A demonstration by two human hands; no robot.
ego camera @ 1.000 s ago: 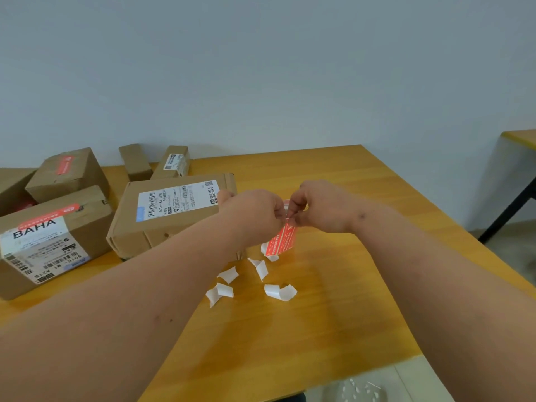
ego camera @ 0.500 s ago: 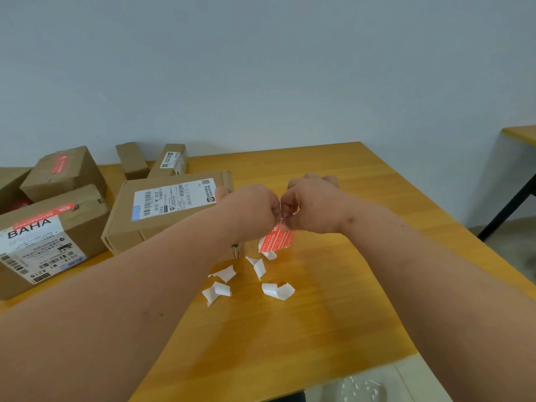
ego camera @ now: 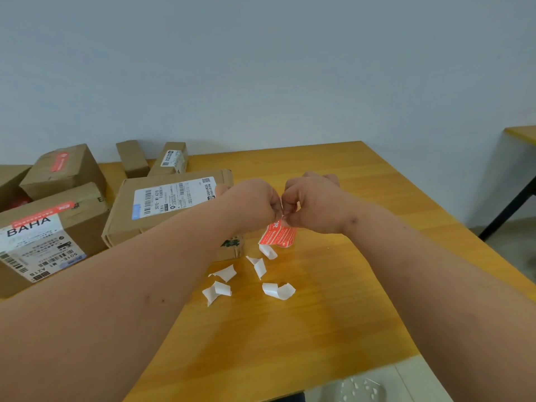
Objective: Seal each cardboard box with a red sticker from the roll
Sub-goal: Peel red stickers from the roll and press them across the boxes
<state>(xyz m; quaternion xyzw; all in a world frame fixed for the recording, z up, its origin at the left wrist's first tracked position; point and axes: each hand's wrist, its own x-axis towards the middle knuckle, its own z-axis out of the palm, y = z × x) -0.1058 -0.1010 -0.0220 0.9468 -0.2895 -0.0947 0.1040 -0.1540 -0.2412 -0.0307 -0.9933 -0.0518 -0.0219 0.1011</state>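
Left hand (ego camera: pixel 255 203): knuckles up, fingers curled in tight, pinching the top edge of the red sticker (ego camera: pixel 278 234) right where it meets the other hand.
Right hand (ego camera: pixel 311 203): same deal, curled and pinching that same top edge, fingertips of both hands basically touching.
Why held like that: looks like the person is picking the sticker apart from its backing, so both hands need a fingernail grip on one tiny corner. It's held up off the table so the rest can hang free.
Sticker: red with white print, dangling below the two fists over the table (ego camera: pixel 304 329), a bit curled at the bottom. Can't really tell if the white bit at its lower edge is backing still attached or a loose scrap behind it.
Paper scraps (ego camera: pixel 278 291): a handful of curly white backing pieces lying on the wood just under the hands, probably dropped where they came off.
Nearest box (ego camera: pixel 162 207): flat cardboard one with a white shipping label, just left of the hands, no red sticker visible on top, so likely next in line.
BAHA box (ego camera: pixel 43 236): further left, red sticker already across its top.
Back box (ego camera: pixel 65 169): also wearing a red sticker.
Roll: not spotting it anywhere.
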